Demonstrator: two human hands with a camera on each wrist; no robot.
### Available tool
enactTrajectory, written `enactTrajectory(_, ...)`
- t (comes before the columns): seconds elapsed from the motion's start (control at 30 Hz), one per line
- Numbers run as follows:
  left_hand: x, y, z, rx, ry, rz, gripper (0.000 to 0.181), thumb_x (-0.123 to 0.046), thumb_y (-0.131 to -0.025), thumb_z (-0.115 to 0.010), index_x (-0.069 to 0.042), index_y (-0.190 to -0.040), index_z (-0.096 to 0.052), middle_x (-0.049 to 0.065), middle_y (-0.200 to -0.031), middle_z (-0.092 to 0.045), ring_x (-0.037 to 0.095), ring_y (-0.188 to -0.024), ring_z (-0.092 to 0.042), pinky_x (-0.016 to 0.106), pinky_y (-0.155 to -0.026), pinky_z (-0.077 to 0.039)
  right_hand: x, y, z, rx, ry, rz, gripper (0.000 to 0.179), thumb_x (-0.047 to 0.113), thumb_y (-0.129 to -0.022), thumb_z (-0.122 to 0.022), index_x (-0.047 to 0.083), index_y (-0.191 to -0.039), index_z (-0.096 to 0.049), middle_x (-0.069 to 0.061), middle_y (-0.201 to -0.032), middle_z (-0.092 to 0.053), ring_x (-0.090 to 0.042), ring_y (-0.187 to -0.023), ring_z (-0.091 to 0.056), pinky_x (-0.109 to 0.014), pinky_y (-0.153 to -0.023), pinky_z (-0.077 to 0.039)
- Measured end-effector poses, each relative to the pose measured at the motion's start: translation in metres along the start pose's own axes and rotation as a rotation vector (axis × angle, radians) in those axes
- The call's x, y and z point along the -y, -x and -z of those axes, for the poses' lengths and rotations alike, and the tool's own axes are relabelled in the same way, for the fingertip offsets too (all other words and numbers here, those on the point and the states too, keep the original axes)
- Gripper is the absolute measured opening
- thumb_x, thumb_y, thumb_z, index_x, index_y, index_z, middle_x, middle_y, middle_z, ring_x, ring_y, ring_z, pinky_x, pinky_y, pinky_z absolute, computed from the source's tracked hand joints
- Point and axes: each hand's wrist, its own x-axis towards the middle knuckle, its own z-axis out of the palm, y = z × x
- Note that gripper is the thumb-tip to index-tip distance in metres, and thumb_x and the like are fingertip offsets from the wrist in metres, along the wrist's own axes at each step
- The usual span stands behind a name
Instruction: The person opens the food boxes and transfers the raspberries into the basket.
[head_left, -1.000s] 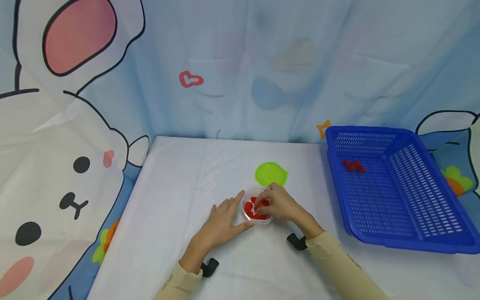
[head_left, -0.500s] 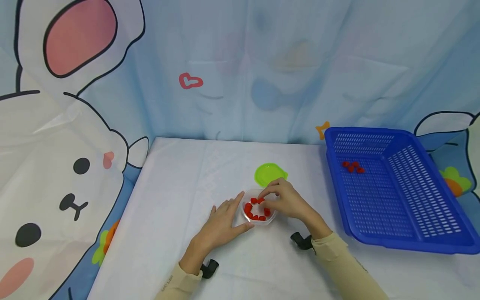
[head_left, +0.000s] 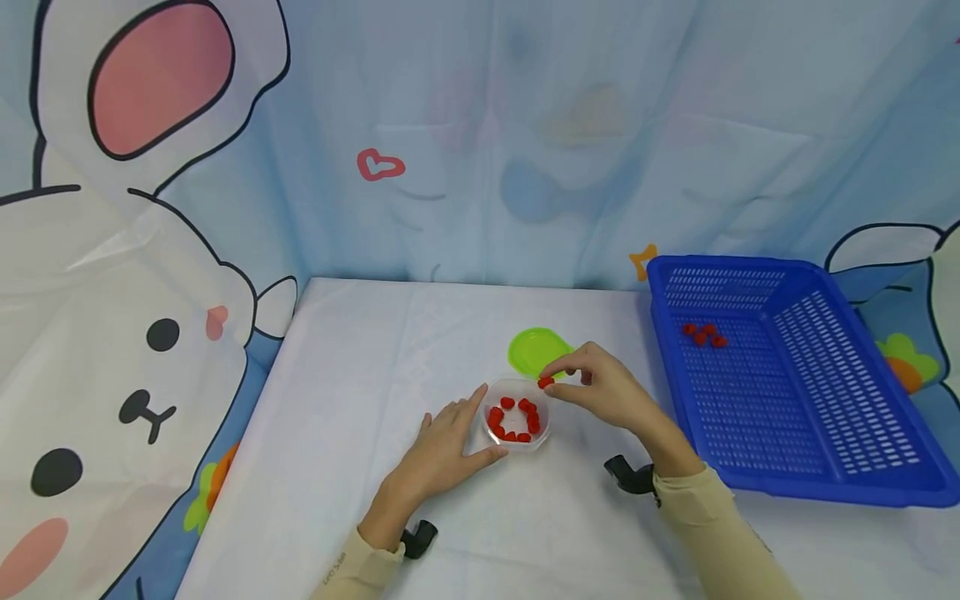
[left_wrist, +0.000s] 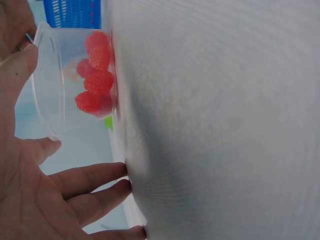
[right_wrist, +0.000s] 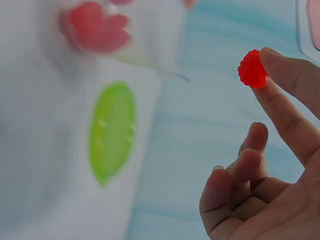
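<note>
A clear plastic cup stands upright on the white-covered table with several red raspberries lying around its bottom. My left hand rests beside the cup, thumb and index finger extended against its rim, the other fingertips touching the cloth in the left wrist view. Just above the cup's far right rim, my right hand pinches one raspberry between thumb and index finger; its other fingers are loosely curled. Behind the cup lies a bright green lid, partly covered by the right hand in the head view.
A blue perforated basket stands on the right side of the table, holding several raspberries near its far left corner. Behind the table hangs a light blue printed curtain.
My right hand has lifted out of the cup with a raspberry pinched in its fingertips and moved right and up toward the lid. The left hand keeps its place at the cup.
</note>
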Motion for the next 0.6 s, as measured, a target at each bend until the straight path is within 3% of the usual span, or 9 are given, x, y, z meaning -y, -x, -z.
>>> enactTrajectory(0.3, -0.001, 0.001, 0.001, -0.008, 0.018, -0.013, 0.092, -0.068, -0.089, -0.059, -0.03, -0.162, -0.016, 0.012, -0.155, -0.04, 0.032, -0.143, -0.034, 0.069, -0.111, -0.019, 0.017, 0.017, 0.07, -0.133, 0.099, 0.027, 0.016, 0.017, -0.092, -0.076, 0.015, -0.107, -0.078, -0.006, -0.098, -0.051, -0.021, -0.077, -0.039, -0.034, -0.059, -0.035)
enactTrajectory(0.37, -0.001, 0.002, 0.001, -0.011, 0.021, -0.016, 0.092, -0.068, -0.089, -0.059, -0.029, -0.162, -0.016, 0.013, -0.155, -0.041, 0.032, -0.143, -0.034, 0.069, -0.11, -0.019, 0.015, 0.02, 0.089, -0.15, 0.114, -0.012, 0.017, 0.02, -0.094, -0.073, 0.015, -0.11, -0.078, -0.006, -0.102, -0.05, -0.022, -0.072, -0.038, -0.034, -0.056, -0.034)
enactTrajectory(0.53, -0.001, 0.002, 0.001, -0.009, 0.025, -0.017, 0.092, -0.068, -0.089, -0.059, -0.029, -0.162, -0.017, 0.013, -0.155, -0.04, 0.032, -0.143, -0.034, 0.069, -0.11, -0.019, -0.01, 0.022, 0.134, -0.178, 0.149, -0.198, 0.035, 0.038, -0.096, -0.067, 0.014, -0.121, -0.073, -0.01, -0.117, -0.051, -0.028, -0.064, -0.044, -0.036, -0.05, -0.036)
enactTrajectory(0.6, -0.001, 0.002, 0.001, -0.006, 0.025, -0.017, 0.092, -0.068, -0.089, -0.059, -0.03, -0.162, -0.016, 0.012, -0.155, -0.04, 0.032, -0.144, -0.033, 0.069, -0.111, -0.018, -0.028, 0.022, 0.148, -0.191, 0.158, -0.25, 0.043, 0.044, -0.097, -0.065, 0.012, -0.125, -0.07, -0.014, -0.124, -0.054, -0.03, -0.075, -0.05, -0.039, -0.056, -0.04)
